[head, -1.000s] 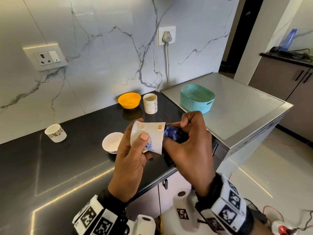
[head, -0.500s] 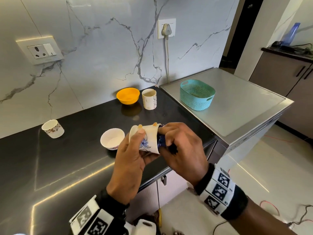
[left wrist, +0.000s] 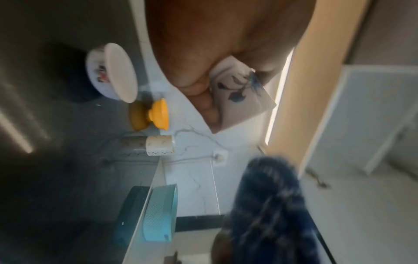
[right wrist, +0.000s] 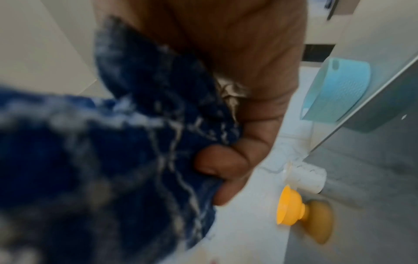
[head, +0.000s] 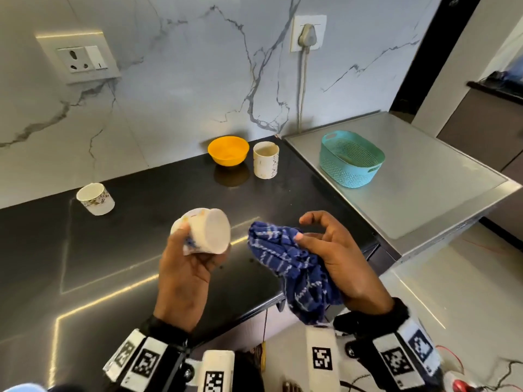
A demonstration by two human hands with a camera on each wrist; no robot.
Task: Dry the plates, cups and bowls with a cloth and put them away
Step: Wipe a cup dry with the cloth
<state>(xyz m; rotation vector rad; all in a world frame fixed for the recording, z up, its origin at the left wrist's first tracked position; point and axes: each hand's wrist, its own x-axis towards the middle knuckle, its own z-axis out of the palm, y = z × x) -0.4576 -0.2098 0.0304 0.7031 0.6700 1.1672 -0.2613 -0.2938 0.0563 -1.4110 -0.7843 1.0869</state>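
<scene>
My left hand [head: 195, 241] grips a white cup with a blue flower print [head: 210, 232] above the black counter [head: 113, 250], its mouth turned toward me. The left wrist view shows the same cup [left wrist: 242, 96] tilted in my fingers. My right hand [head: 301, 229] holds a bunched dark blue checked cloth [head: 285, 256] a little to the right of the cup, not touching it; the thumb pins the cloth [right wrist: 113, 142] against the palm. A small white bowl with a floral band [left wrist: 110, 71] stands on the counter, hidden behind the cup in the head view.
An orange bowl [head: 228, 150] and a tall white cup [head: 265, 159] stand by the marble wall. A floral cup [head: 95, 198] sits far left. A teal basket [head: 351, 158] stands on the steel appliance top [head: 424, 176] to the right. The counter edge runs below my hands.
My right hand has pulled the cloth out of the cup and moved away to the right. The left hand has turned the cup so that its mouth faces me.
</scene>
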